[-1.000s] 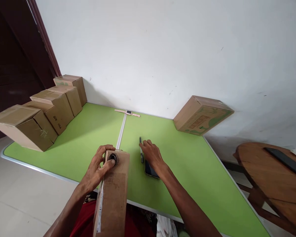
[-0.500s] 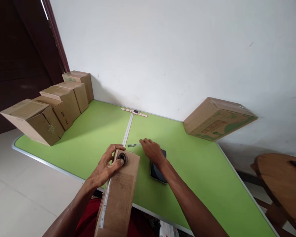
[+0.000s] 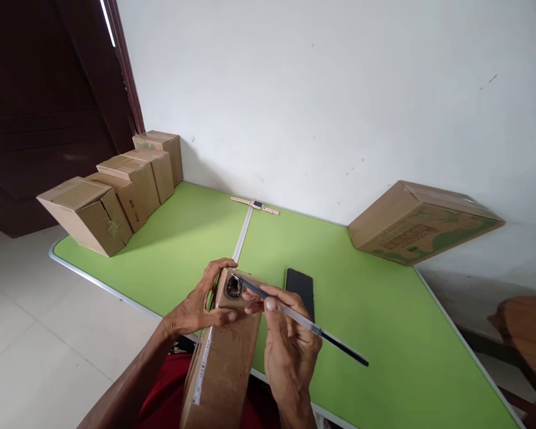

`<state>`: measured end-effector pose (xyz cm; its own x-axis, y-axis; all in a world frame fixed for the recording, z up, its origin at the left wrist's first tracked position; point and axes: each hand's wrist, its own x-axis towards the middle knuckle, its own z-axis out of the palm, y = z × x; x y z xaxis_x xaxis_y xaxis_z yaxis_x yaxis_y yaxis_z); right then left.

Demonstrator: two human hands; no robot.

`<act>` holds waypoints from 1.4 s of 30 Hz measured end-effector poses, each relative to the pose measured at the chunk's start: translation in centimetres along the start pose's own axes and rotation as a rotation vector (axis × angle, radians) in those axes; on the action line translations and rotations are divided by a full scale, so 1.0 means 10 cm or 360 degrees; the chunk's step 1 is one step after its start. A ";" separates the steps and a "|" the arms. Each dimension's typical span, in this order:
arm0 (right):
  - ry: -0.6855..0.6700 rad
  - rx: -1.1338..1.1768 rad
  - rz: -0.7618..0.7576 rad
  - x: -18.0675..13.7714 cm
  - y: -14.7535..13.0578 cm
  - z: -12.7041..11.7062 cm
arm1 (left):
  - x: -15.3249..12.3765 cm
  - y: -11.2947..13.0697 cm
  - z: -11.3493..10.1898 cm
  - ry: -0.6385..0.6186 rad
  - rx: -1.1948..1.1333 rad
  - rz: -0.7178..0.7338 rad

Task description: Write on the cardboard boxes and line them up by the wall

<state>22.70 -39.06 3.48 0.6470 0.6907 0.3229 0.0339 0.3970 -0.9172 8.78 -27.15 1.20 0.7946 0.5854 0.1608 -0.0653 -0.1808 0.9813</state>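
My left hand (image 3: 199, 310) grips the top end of a long cardboard box (image 3: 226, 363), thumb on its near face and fingers over the far edge. The box is tilted up against the table's front edge, with a white label along its left side. Near its top is a dark, rough-edged round opening (image 3: 233, 287). My right hand (image 3: 292, 345) is closed around a slim pen (image 3: 343, 347) with a clear barrel and dark ends. The pen's upper-left end meets the rim of that opening; whether it goes inside I cannot tell.
A smartphone (image 3: 301, 286) lies beyond my right hand on the green table (image 3: 361, 310). A watch with a pale strap (image 3: 256, 205) rests near the wall. Several cardboard boxes (image 3: 134, 190) line the left side, and another box (image 3: 424, 223) stands at the right. A round wooden stool (image 3: 529, 328) is at far right.
My right hand has come back from the table to the box and now holds the pen. My left thumb has moved off the dark opening onto the box's face. The view has shifted slightly.
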 end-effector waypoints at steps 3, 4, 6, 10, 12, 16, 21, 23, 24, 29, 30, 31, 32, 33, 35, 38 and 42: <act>-0.0051 -0.0086 -0.0047 -0.01 0.01 -0.01 | -0.02 0.01 0.01 0.0025 -0.0034 0.0026; -0.0080 -0.0099 -0.0055 0.00 0.00 -0.02 | -0.02 0.01 0.02 0.0031 -0.0032 0.0032; -0.0119 -0.0123 -0.0057 0.02 -0.02 -0.04 | -0.02 0.02 0.03 0.0040 -0.0003 0.0031; -0.0165 -0.0177 -0.0073 0.04 -0.03 -0.03 | 0.00 0.04 0.03 0.0035 0.0009 -0.0025; -0.0189 -0.0224 -0.0088 0.04 -0.03 -0.04 | 0.00 0.05 0.03 0.0034 0.0004 -0.0047; -0.0280 -0.0314 -0.0071 0.03 0.00 -0.11 | -0.01 0.06 0.03 0.0062 0.0003 -0.0057; -0.0289 -0.0361 -0.0068 0.07 0.03 -0.24 | -0.04 0.07 0.03 0.0086 -0.0048 -0.0083; -0.0206 -0.0336 -0.0051 0.11 0.03 -0.27 | -0.04 0.07 0.03 0.0081 -0.0055 -0.0080; -0.0159 -0.0328 -0.0038 0.13 0.03 -0.28 | -0.04 0.06 0.03 0.0079 -0.0053 -0.0075; -0.0087 -0.0219 -0.0007 0.38 0.06 -0.23 | -0.04 0.03 0.03 0.0079 -0.0078 -0.0090; -0.0101 -0.0193 -0.0018 0.48 0.10 -0.21 | -0.04 0.02 0.03 0.0082 -0.0080 -0.0098; -0.0116 -0.0253 -0.0055 0.60 0.16 -0.21 | -0.04 0.01 0.02 0.0086 -0.0081 -0.0107; -0.0124 -0.0396 -0.0110 0.74 0.25 -0.21 | -0.05 -0.01 0.00 0.0089 -0.0084 -0.0116; -0.0123 -0.0595 -0.0175 0.88 0.35 -0.23 | -0.05 -0.02 -0.01 0.0089 -0.0089 -0.0123; -0.0133 -0.1057 -0.0287 1.16 0.60 -0.30 | -0.07 -0.04 -0.04 0.0095 -0.0102 -0.0145; -0.0333 -0.1467 -0.0342 1.43 0.97 -0.43 | -0.10 -0.04 -0.07 0.0124 -0.0112 -0.0189; -0.0839 -0.1967 -0.0365 1.48 1.29 -0.58 | -0.14 -0.04 -0.08 0.0177 -0.0127 -0.0246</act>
<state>37.14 -27.24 -4.95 0.1789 0.9403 0.2896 0.9342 -0.0701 -0.3498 7.24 -27.25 0.65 0.7279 0.6856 0.0136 0.0014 -0.0213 0.9998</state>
